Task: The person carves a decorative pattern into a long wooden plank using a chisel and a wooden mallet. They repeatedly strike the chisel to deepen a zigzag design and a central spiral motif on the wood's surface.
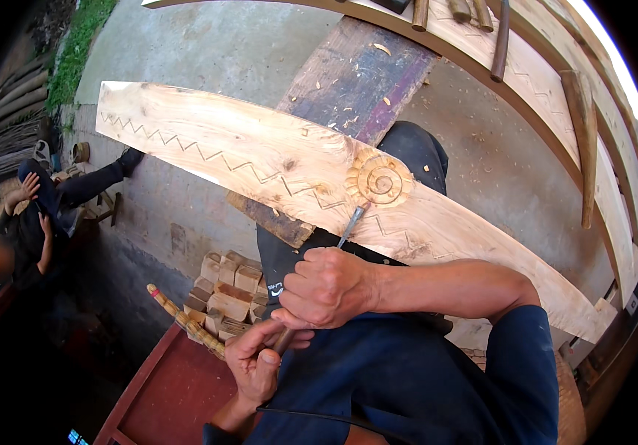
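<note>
A long pale wooden board [222, 133] lies diagonally across my lap, marked with a zigzag line and a round carved spiral rosette [382, 182]. A metal chisel [351, 225] has its blade tip at the rosette's lower left edge. My right hand [326, 289] is closed around the chisel, just below the board. Below it, my left hand [259, 360] has its fingers curled on the lower end of the chisel's wooden handle. A worn plank [341, 70] with shavings lies under the board.
A curved timber frame [556, 119] with wooden-handled tools [577, 141] stands right. Wooden blocks [230, 297], a jointed bamboo-like rod [185, 319] and a red surface [174, 378] are below left. A seated person [52, 215] and stacked poles [7, 96] are at far left.
</note>
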